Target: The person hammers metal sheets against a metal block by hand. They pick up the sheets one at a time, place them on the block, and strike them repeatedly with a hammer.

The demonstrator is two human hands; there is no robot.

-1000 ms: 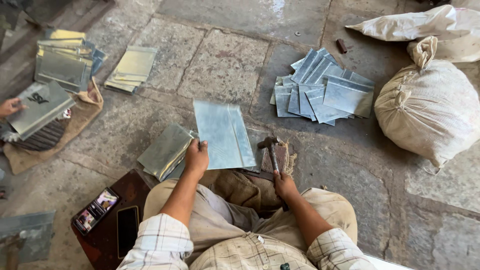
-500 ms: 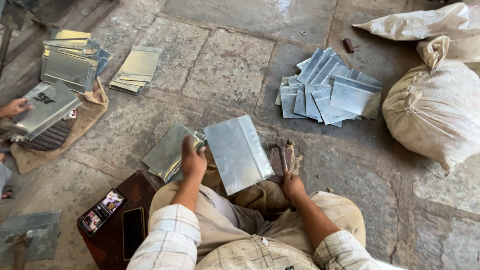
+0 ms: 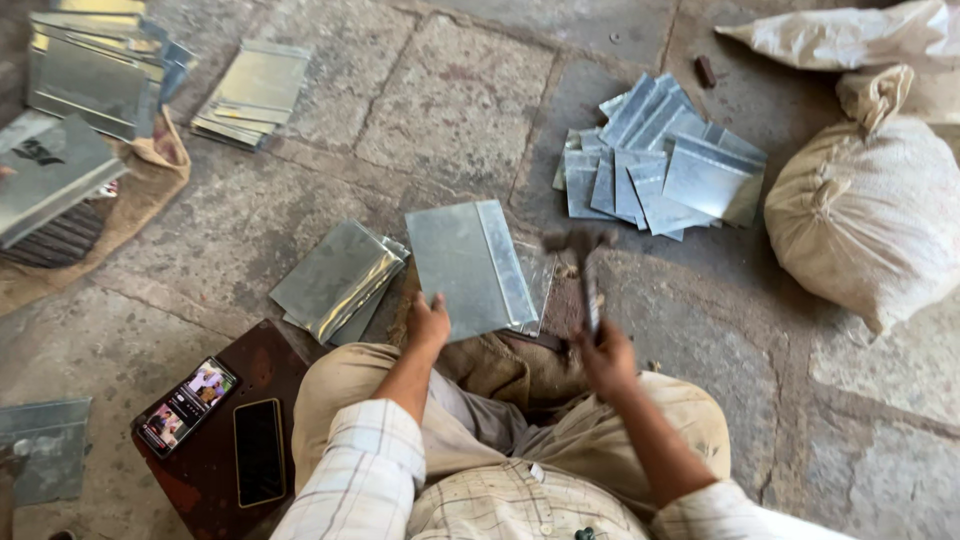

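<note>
At the lower left of the frame two phones (image 3: 215,425) lie on a dark board (image 3: 205,470), and just right of it the left hand (image 3: 428,322) pinches the near edge of a flat metal sheet (image 3: 468,265) at mid-frame, beside a small stack of sheets (image 3: 335,280) on the stone floor (image 3: 450,110). Right of centre the right hand (image 3: 605,355) is closed around the handle of a hammer (image 3: 585,265), its blurred head raised above the sheet's right edge. Bare floor lies open beyond the sheet up to the fanned pile of sheets (image 3: 660,165) and the sack (image 3: 870,215) at upper right; since half a second ago the sheet has turned squarer and the hammer has lifted.
</note>
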